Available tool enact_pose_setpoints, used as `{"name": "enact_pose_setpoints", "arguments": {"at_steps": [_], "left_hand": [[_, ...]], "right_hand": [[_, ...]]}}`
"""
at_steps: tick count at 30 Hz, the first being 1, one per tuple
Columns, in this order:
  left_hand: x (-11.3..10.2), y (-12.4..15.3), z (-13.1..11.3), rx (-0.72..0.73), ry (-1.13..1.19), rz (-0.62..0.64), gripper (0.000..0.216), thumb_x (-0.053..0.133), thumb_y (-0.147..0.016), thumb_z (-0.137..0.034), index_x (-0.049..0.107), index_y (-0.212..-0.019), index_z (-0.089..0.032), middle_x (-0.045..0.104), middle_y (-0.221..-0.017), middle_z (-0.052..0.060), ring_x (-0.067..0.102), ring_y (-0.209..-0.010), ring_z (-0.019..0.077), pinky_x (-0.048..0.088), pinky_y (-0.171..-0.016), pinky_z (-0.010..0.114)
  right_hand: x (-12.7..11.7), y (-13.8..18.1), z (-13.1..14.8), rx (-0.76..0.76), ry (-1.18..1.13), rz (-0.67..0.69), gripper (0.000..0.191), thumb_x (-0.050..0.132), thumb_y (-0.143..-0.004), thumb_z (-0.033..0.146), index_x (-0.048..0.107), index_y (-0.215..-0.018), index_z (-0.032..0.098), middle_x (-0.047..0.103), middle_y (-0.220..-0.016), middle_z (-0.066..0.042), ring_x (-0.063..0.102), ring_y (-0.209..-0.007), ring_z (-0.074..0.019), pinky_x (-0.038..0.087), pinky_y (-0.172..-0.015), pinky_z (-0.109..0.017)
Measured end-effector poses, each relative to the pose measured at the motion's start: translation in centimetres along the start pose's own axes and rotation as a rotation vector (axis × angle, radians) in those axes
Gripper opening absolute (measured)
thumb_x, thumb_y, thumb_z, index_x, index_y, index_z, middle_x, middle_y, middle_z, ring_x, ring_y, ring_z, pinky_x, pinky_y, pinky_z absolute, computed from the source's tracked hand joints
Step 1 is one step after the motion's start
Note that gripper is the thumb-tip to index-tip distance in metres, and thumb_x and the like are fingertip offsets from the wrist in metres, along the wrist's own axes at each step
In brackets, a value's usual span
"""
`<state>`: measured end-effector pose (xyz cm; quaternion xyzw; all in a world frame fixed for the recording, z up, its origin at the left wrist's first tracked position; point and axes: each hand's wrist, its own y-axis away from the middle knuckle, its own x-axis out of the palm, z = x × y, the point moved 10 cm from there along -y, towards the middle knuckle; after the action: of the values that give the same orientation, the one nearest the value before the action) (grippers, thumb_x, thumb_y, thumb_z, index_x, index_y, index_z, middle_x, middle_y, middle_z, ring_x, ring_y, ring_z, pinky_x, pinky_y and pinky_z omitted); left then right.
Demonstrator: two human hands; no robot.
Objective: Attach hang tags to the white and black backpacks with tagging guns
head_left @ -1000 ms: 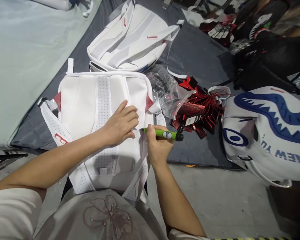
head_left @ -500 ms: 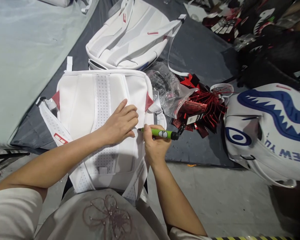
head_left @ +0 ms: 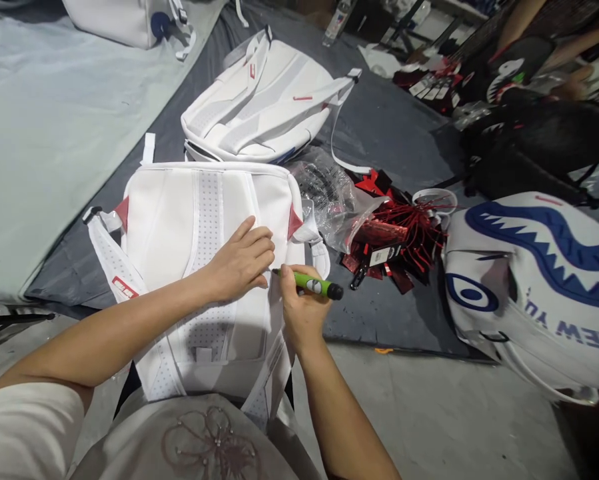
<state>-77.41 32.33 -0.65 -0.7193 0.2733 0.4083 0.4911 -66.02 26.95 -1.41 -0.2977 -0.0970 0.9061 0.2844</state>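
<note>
A white backpack (head_left: 152, 220) lies back panel up in front of me, its near end against my body, with a dotted centre strip and red corner tabs. My left hand (head_left: 246, 263) rests on the panel right of that strip, fingers stretched out and lying on the fabric. Close beside it, my right hand (head_left: 304, 310) grips a green marker (head_left: 312, 285) with a black end. The marker's dark tip points left at the panel, near my left fingertips. Whether it touches the fabric I cannot tell.
Behind lies a second white backpack (head_left: 259, 100). To the right are a clear plastic bag (head_left: 324, 193), a heap of red and black tags (head_left: 404, 233) and a white backpack with blue shark teeth (head_left: 544, 267). Black bags (head_left: 539, 147) and another person's arms (head_left: 579, 43) are farther right.
The view has tilted up slightly, so the table things sit lower in the picture. The marker now slants more downward to the right, its tip still by my left hand, which keeps its place.
</note>
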Motion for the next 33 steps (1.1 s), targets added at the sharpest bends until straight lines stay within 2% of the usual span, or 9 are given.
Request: {"name": "enact_pose_setpoints", "arguments": {"at_steps": [6,9,13,16,20,24,27,30,33], "left_hand": [[-0.1,0.1,-0.1,-0.041,0.057,-0.053,0.029,0.07,-0.086,-0.043,0.056,-0.091,-0.018,0.065,-0.107,0.007,0.05,-0.121,0.0264,0.022,-0.122,0.051],[0.5,0.0,0.3,-0.047,0.063,-0.043,0.033,0.075,-0.082,-0.042,0.055,-0.093,-0.018,0.064,-0.106,0.006,0.049,-0.121,0.0258,0.019,-0.123,0.05],[0.7,0.2,0.4,-0.076,0.106,-0.04,0.035,0.077,-0.081,-0.042,0.054,-0.093,-0.019,0.063,-0.105,0.005,0.047,-0.122,0.0247,0.016,-0.124,0.051],[0.9,0.3,0.3,-0.091,0.134,-0.033,0.037,0.081,-0.077,-0.038,0.053,-0.094,-0.019,0.062,-0.105,0.004,0.047,-0.122,0.0242,0.016,-0.124,0.05],[1.0,0.2,0.6,-0.123,0.157,-0.021,0.043,0.086,-0.071,-0.035,0.053,-0.093,-0.02,0.062,-0.106,0.003,0.048,-0.12,0.025,0.015,-0.124,0.052],[1.0,0.0,0.7,-0.155,0.154,0.039,0.041,0.086,-0.071,-0.031,0.053,-0.092,-0.021,0.062,-0.106,0.002,0.048,-0.121,0.0252,0.015,-0.124,0.053],[1.2,0.0,0.8,-0.177,0.143,0.066,0.042,0.085,-0.072,-0.036,0.054,-0.094,-0.021,0.061,-0.106,0.001,0.047,-0.121,0.0239,0.013,-0.125,0.051],[1.7,0.1,1.0,-0.16,0.129,0.072,0.04,0.081,-0.075,-0.044,0.056,-0.097,-0.022,0.062,-0.108,0.001,0.047,-0.121,0.0232,0.011,-0.125,0.05],[2.2,-0.5,1.6,-0.115,0.049,0.116,0.045,0.078,-0.075,-0.055,0.057,-0.097,-0.021,0.063,-0.109,0.003,0.049,-0.119,0.0253,0.015,-0.123,0.052]], "right_hand": [[0.1,-0.4,-0.2,-0.023,0.037,0.017,0.036,0.057,-0.091,0.048,0.067,-0.076,0.017,0.068,-0.066,-0.004,0.063,-0.058,-0.0158,0.049,-0.058,-0.024],[0.6,-0.6,-1.0,-0.029,0.045,0.031,0.042,0.056,-0.09,0.055,0.066,-0.071,0.018,0.064,-0.057,-0.002,0.058,-0.048,-0.0149,0.045,-0.051,-0.025],[0.7,-0.2,-1.8,-0.001,0.003,0.024,0.044,0.055,-0.091,0.058,0.068,-0.078,0.018,0.068,-0.065,-0.004,0.061,-0.055,-0.0149,0.046,-0.056,-0.023],[0.9,-0.1,-1.8,-0.025,0.041,0.041,0.048,0.053,-0.09,0.062,0.065,-0.07,0.019,0.062,-0.056,-0.002,0.055,-0.048,-0.0142,0.042,-0.052,-0.024],[1.1,0.0,-2.4,0.011,0.025,0.032,0.049,0.05,-0.092,0.062,0.068,-0.077,0.019,0.066,-0.063,-0.003,0.059,-0.055,-0.0152,0.044,-0.058,-0.024],[1.4,0.3,-2.7,0.0,0.038,-0.01,0.053,0.047,-0.093,0.064,0.066,-0.074,0.019,0.061,-0.056,-0.001,0.054,-0.05,-0.0148,0.042,-0.055,-0.025],[1.6,0.4,-2.9,-0.047,0.032,-0.045,0.054,0.044,-0.094,0.065,0.067,-0.077,0.019,0.064,-0.06,-0.003,0.058,-0.053,-0.0161,0.043,-0.056,-0.025],[1.6,0.2,-3.3,-0.093,0.126,-0.088,0.056,0.042,-0.094,0.067,0.064,-0.07,0.022,0.058,-0.052,-0.001,0.055,-0.046,-0.0168,0.042,-0.051,-0.026],[1.7,-0.2,-3.9,-0.114,0.18,-0.153,0.058,0.038,-0.094,0.069,0.065,-0.07,0.024,0.057,-0.05,0.0,0.055,-0.043,-0.0174,0.043,-0.046,-0.026]]}}
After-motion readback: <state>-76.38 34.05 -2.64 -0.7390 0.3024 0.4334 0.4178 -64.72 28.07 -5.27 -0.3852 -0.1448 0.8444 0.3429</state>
